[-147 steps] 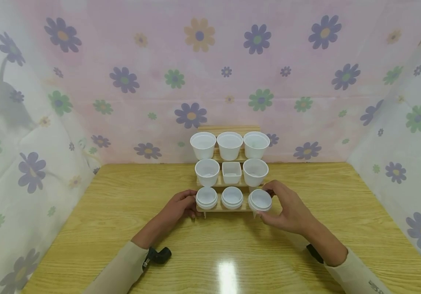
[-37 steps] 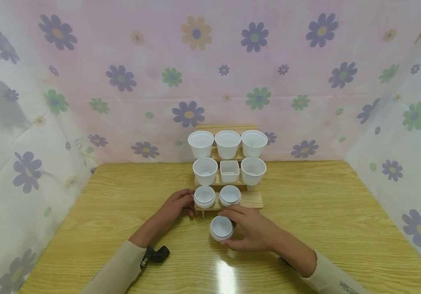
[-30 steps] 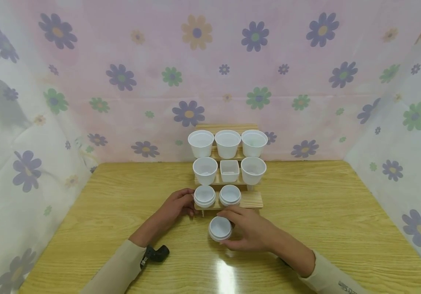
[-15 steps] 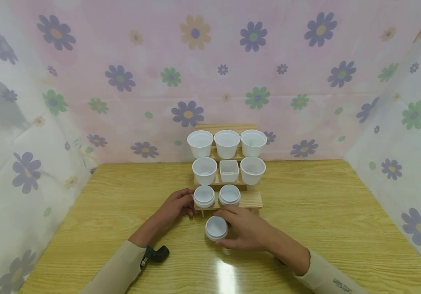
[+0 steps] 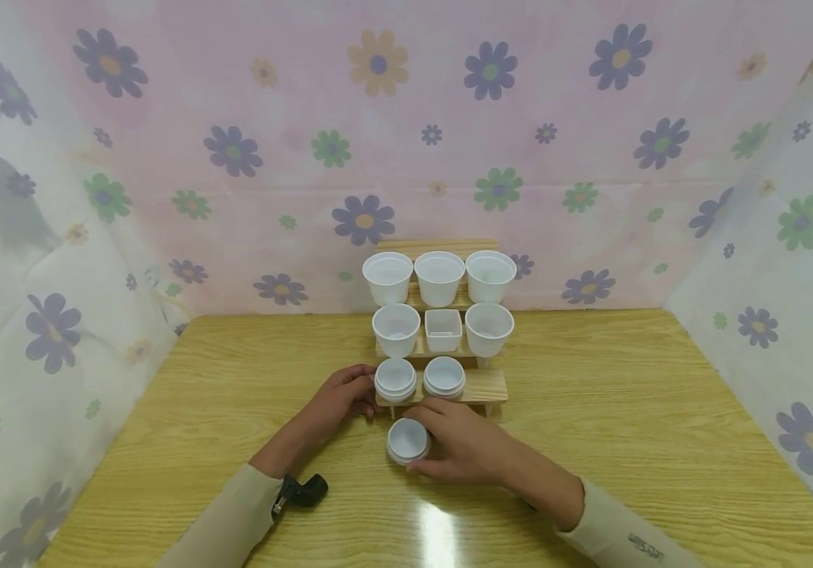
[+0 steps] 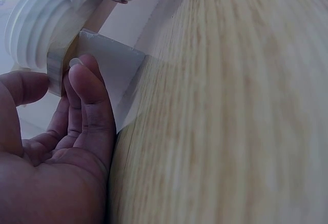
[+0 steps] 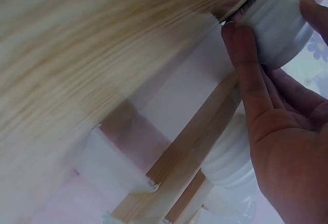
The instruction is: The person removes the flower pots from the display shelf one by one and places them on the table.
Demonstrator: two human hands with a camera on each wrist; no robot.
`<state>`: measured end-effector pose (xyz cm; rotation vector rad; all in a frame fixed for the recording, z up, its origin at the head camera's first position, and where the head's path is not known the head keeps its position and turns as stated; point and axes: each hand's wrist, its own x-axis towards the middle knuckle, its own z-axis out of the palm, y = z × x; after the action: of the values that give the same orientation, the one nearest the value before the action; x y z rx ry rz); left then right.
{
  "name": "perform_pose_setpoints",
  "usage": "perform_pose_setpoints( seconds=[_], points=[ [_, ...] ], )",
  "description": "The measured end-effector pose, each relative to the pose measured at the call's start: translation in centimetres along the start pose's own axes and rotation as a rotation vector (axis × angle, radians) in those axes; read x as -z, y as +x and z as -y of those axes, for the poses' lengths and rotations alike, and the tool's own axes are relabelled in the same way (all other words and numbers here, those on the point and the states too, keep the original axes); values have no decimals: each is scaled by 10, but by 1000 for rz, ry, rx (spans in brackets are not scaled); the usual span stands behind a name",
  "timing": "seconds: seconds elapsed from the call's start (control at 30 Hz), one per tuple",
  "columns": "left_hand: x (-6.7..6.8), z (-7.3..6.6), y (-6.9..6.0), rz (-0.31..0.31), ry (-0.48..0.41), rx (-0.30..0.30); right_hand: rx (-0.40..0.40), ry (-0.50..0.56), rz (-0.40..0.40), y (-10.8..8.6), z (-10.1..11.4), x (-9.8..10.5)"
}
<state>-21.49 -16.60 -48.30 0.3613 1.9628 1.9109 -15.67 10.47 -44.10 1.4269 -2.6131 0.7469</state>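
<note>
My right hand (image 5: 465,443) pinches a small white ribbed cup (image 5: 408,440) between thumb and fingers, in front of a tiered wooden stand (image 5: 486,386). In the right wrist view the hand (image 7: 287,131) has that cup (image 7: 277,29) by its sides. My left hand (image 5: 335,402) grips the left end of the stand's lowest shelf. The left wrist view shows the thumb and fingers of the hand (image 6: 61,147) around the shelf end (image 6: 57,70), beside a ribbed cup (image 6: 41,29). Two ribbed cups, left (image 5: 395,379) and middle (image 5: 444,377), stand on the lowest shelf; its right part is bare.
Three round white cups stand on the top tier, one of them at the middle (image 5: 439,278). Two round cups flank a square one (image 5: 443,330) on the tier below. A flowered cloth (image 5: 271,189) hangs behind the wooden table (image 5: 627,394).
My right hand has taken the ribbed cup off the lowest shelf's right end and brought it forward, then further left. My left hand stays at the shelf end.
</note>
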Motion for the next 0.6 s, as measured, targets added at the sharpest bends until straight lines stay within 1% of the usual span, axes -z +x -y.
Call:
perform_pose_setpoints(
  seconds=[0.23,0.5,0.6],
  points=[
    [-1,0,0,-11,5,2,4,-19,12,7,1,-5],
    [-2,-1,-1,-11,12,1,-21,-53,36,9,2,-7],
    [-1,-1,0,-10,1,0,-32,-68,42,10,3,-8]
  ],
)
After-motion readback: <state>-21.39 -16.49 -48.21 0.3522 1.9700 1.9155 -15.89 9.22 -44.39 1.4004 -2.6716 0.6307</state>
